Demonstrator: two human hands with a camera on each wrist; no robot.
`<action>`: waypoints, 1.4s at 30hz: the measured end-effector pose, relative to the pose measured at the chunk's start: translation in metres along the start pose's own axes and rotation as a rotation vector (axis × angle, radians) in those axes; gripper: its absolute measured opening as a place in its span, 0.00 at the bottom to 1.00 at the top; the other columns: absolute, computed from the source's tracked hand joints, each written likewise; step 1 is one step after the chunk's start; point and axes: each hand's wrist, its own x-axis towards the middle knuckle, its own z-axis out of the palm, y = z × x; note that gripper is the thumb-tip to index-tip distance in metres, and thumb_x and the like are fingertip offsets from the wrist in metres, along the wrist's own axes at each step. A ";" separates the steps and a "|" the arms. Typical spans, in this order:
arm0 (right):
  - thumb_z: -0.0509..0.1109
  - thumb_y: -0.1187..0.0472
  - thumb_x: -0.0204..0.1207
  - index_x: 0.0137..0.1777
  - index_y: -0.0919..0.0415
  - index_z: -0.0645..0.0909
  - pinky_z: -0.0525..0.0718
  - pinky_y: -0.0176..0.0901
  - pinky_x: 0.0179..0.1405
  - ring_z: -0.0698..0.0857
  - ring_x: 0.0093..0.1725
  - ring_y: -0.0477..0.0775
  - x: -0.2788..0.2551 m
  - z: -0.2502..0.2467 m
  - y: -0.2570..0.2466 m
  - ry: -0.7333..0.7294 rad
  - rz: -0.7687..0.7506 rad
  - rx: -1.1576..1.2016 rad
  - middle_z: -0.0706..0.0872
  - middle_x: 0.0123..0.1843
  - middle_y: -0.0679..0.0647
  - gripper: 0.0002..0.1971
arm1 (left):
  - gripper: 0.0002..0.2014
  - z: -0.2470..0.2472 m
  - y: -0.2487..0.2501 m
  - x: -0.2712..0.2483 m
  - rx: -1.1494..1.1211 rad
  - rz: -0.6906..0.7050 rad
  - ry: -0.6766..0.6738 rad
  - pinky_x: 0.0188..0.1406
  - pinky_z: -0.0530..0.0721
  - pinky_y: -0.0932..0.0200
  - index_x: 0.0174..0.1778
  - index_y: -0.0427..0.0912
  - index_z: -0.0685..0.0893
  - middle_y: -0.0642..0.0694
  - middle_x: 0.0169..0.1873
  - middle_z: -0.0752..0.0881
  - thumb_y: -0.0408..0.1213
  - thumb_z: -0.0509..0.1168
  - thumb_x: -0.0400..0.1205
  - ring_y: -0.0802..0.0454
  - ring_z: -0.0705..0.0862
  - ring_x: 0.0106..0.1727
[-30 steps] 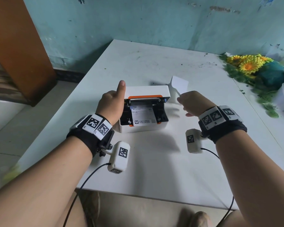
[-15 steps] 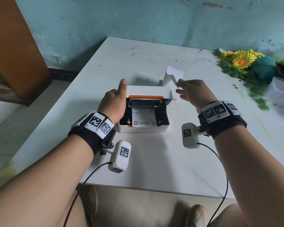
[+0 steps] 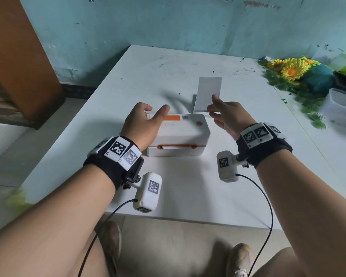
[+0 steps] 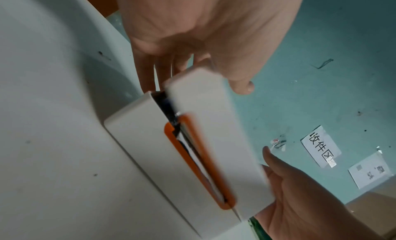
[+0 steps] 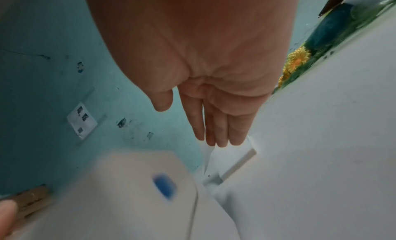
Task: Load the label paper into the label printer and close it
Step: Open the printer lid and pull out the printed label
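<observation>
The white label printer (image 3: 180, 132) with orange trim sits mid-table, its lid down or nearly down; the left wrist view shows it blurred, with a thin gap at the orange front slot (image 4: 201, 160). A white strip of paper shows in that slot (image 3: 170, 147). My left hand (image 3: 157, 110) hovers over the lid's left end, fingers relaxed and holding nothing. A sheet of label paper (image 3: 208, 92) stands upright behind the printer. My right hand (image 3: 218, 108) reaches to it with straight fingers (image 5: 214, 137), whose tips touch its edge.
Artificial sunflowers (image 3: 292, 70) and a clear plastic container (image 3: 340, 104) crowd the table's right side. A brown wooden cabinet (image 3: 18, 56) stands on the floor to the left. The teal wall runs behind the white table (image 3: 188, 186), and wrist-camera cables hang over its front edge.
The printer lid was open with the paper bay showing; it has now swung down. My left hand has let go of the printer's side and moved above the lid. The paper sheet stands more upright.
</observation>
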 end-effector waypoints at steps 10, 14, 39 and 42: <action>0.68 0.45 0.89 0.67 0.56 0.88 0.87 0.53 0.63 0.90 0.63 0.61 -0.048 0.005 0.017 -0.107 0.144 0.069 0.89 0.74 0.60 0.18 | 0.68 -0.018 -0.015 -0.013 0.158 0.097 -0.334 0.71 0.78 0.61 0.94 0.47 0.63 0.50 0.84 0.75 0.46 0.95 0.61 0.53 0.76 0.80; 0.78 0.47 0.83 0.65 0.62 0.89 0.88 0.56 0.73 0.93 0.64 0.58 -0.073 0.011 0.032 -0.154 0.068 -0.023 0.94 0.65 0.61 0.20 | 0.54 -0.021 -0.026 -0.008 0.056 -0.031 -0.108 0.74 0.86 0.50 0.78 0.40 0.80 0.47 0.67 0.88 0.46 0.97 0.56 0.48 0.88 0.67; 0.72 0.52 0.88 0.69 0.62 0.78 0.93 0.69 0.62 0.90 0.53 0.61 -0.086 0.035 0.016 0.054 0.033 0.105 0.89 0.59 0.60 0.16 | 0.35 -0.025 -0.025 -0.011 -0.161 -0.057 -0.046 0.53 0.97 0.30 0.38 0.41 0.84 0.46 0.30 0.86 0.64 0.88 0.50 0.45 0.88 0.34; 0.70 0.45 0.87 0.66 0.52 0.79 0.94 0.62 0.61 0.92 0.61 0.59 -0.089 0.037 0.012 0.105 0.046 0.070 0.91 0.62 0.55 0.15 | 0.30 -0.024 -0.021 -0.013 -0.129 -0.057 -0.074 0.51 0.95 0.45 0.35 0.45 0.80 0.51 0.29 0.80 0.64 0.88 0.62 0.47 0.82 0.34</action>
